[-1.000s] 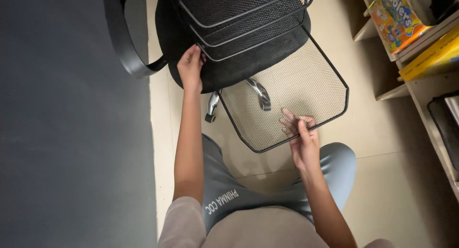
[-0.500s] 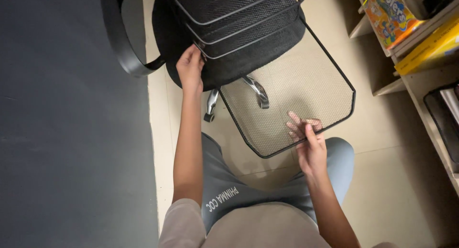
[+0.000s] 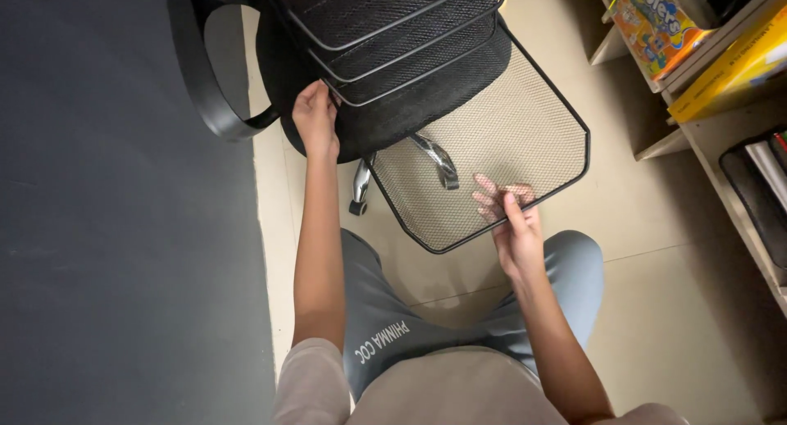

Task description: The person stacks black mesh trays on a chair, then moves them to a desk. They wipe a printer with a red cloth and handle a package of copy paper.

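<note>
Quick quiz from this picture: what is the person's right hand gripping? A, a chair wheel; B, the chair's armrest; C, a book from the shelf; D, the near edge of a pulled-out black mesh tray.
D: the right hand pinches the near rim of the black mesh tray that sticks out from the stack on the chair, while the left hand steadies that stack.

Black wire-mesh tray pulled out from the stack on the office chair

It's a flat rectangular mesh panel with a thin black wire rim, see-through enough that the chair's chrome base shows underneath. It juts out tilted from under the stacked mesh trays sitting on the black chair seat. Near corner hangs over the tiled floor, held at its front rim.
</note>
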